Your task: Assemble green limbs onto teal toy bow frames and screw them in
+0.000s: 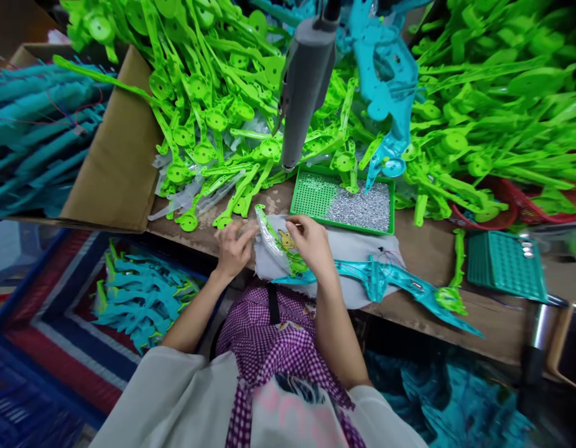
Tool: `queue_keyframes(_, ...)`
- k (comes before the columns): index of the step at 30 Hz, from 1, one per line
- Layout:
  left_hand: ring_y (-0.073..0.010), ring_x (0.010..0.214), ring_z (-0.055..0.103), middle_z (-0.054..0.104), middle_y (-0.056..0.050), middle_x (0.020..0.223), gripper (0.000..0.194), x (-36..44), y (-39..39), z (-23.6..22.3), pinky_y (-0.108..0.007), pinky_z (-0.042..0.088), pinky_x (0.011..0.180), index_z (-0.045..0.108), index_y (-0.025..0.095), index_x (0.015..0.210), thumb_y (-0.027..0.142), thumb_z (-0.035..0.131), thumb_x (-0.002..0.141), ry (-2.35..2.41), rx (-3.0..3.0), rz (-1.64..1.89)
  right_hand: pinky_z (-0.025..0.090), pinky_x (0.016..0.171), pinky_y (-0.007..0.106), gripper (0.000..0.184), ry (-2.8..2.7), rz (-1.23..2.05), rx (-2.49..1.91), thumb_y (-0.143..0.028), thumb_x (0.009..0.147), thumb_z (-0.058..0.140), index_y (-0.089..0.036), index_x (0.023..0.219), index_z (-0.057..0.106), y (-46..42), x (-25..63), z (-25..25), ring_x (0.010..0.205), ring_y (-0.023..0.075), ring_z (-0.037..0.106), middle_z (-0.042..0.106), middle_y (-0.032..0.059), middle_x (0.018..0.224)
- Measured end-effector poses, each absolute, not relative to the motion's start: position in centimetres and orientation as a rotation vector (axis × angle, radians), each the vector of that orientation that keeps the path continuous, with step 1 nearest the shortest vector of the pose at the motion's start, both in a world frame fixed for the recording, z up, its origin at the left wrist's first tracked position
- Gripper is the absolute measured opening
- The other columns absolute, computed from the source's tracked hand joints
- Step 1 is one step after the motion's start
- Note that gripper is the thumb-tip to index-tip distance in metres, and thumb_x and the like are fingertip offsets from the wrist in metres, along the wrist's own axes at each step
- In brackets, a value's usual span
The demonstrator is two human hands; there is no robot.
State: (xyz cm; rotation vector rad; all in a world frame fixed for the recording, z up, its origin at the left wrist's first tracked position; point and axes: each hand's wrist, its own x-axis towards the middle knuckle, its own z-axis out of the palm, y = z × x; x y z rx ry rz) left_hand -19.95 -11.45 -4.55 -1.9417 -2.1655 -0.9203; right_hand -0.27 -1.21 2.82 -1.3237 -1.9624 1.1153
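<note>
A long blue plastic toy-bow-like piece [376,277] lies across a grey cloth [264,264] in front of me. At its left end sits a green plastic arm [260,214] with a clear plastic part [272,239] along it. My right hand [311,242] is over the green arm, thumb and fingers pressed together; whatever lies between the fingertips is hidden. My left hand [235,249] is left of the cloth at the table edge, its fingers bent and closed, slightly blurred, what they hold too small to name. Another green arm [456,274] lies at the blue piece's right end.
A grey hanging screwdriver-like tool [306,87] points down above the table. Behind the cloth stands a green tray [311,218] of small metal pieces. Green parts [213,118] pile up behind, beside a cardboard box [113,149]. Teal baskets [505,264] stand right.
</note>
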Motion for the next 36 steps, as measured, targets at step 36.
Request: queue_keyframes(36,-0.029,0.133,0.058,0.07,-0.008,0.132,0.033,-19.7,-10.8,-4.1,-0.054,0.032,0.108,0.069,0.026,0.124,0.018,0.053,0.096,-2.122,-2.34,-0.859,0.05,0.076,0.027,0.008,-2.457,1.095,-1.478,-0.018,0.078,0.065,-0.018,0.075,0.072,2.5,-6.5,0.8,0.077,0.0188,0.068,0.075,0.0032,0.075)
